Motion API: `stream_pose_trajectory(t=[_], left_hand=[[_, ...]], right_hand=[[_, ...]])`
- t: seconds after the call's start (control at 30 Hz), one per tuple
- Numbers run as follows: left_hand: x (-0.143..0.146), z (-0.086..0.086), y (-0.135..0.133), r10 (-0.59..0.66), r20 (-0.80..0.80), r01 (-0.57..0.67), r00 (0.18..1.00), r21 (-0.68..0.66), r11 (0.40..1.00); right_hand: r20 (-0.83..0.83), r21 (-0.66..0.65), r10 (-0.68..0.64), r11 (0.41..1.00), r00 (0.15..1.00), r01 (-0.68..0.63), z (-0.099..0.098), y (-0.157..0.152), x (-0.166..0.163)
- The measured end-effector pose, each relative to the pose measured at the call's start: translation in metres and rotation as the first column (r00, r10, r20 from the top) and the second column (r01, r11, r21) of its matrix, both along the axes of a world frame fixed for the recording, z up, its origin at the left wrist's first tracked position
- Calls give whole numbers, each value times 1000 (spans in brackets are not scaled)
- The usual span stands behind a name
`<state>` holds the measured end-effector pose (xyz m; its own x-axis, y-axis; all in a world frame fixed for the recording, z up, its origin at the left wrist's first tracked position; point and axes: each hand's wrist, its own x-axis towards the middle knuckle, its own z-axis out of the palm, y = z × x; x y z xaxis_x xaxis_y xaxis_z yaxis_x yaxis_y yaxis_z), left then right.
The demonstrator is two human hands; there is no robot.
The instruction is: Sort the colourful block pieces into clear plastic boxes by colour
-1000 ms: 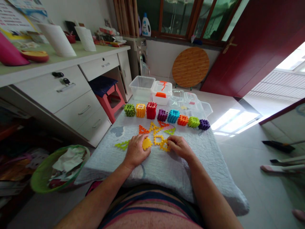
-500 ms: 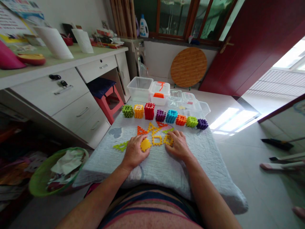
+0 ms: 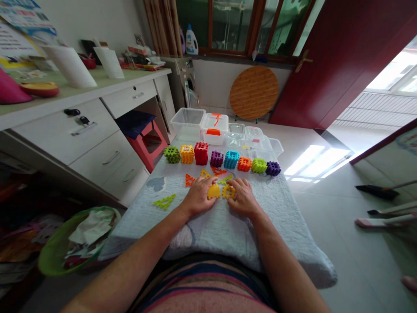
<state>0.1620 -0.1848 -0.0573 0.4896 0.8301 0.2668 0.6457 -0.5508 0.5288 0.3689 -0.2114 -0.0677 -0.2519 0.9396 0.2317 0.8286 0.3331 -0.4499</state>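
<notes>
My left hand (image 3: 197,196) grips a solid yellow plastic piece (image 3: 213,191) on the padded table top (image 3: 228,226). My right hand (image 3: 243,198) rests beside it, fingers on a yellow square lattice piece (image 3: 228,191). The two pieces sit close together between my hands. Loose flat pieces lie around them: an orange triangle (image 3: 189,180), a light green triangle (image 3: 163,201), and yellow, red and green ones just beyond my fingers. Behind these stands a row of several assembled lattice cubes, from a green cube (image 3: 172,154) to a purple cube (image 3: 273,168).
Clear plastic boxes (image 3: 188,122) and a lidded box with an orange latch (image 3: 214,126) stand at the table's far end. A white desk with drawers (image 3: 97,130) and a red stool (image 3: 146,139) are at left, a green basket (image 3: 71,243) below left.
My left hand has carried the solid yellow piece to the right, up against the lattice piece under my right hand. The camera has tilted slightly.
</notes>
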Motion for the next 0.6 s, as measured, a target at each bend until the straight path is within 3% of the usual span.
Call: stream_pose_trajectory(t=[0.17, 0.37, 0.6], left_hand=[[2, -7, 3, -16, -88, 14, 996, -20, 1000], [-1, 0, 9, -67, -163, 68, 984, 0, 998], [-21, 0, 1, -65, -91, 68, 994, 29, 997]], right_hand=[[86, -28, -32, 999, 996, 34, 1, -1, 1], [125, -27, -55, 998, 991, 59, 0, -1, 0], [121, -39, -51, 998, 991, 56, 2, -3, -1]])
